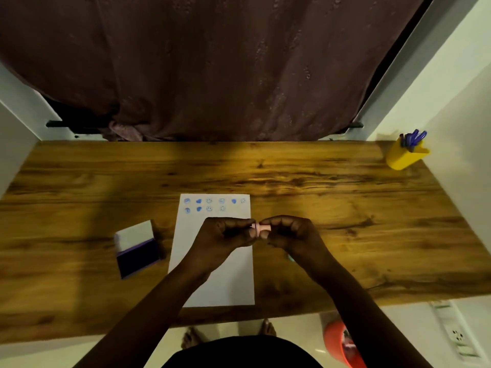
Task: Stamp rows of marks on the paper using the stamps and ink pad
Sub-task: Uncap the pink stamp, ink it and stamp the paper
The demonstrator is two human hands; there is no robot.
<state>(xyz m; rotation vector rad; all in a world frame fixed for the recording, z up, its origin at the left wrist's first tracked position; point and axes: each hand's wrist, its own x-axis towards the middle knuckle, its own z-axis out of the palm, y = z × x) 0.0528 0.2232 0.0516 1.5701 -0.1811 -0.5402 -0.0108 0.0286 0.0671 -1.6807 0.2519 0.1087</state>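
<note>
A white sheet of paper (225, 277) lies on the wooden table in front of me. Two rows of blue stamped marks (210, 204) run along its far end, the second row shorter than the first. My left hand (225, 233) and my right hand (288, 233) meet above the paper's right edge, both pinching a small pink stamp (261, 229) held sideways between the fingertips. The open ink pad (136, 248), white lid up and dark blue pad toward me, sits left of the paper. A bit of teal shows under my right wrist; what it is cannot be told.
A yellow pen holder (405, 155) with blue pens stands at the table's far right corner. A dark curtain (212, 65) hangs behind the table. White walls close in on both sides. An orange bin (338, 343) sits on the floor at lower right, near a power strip (455, 333).
</note>
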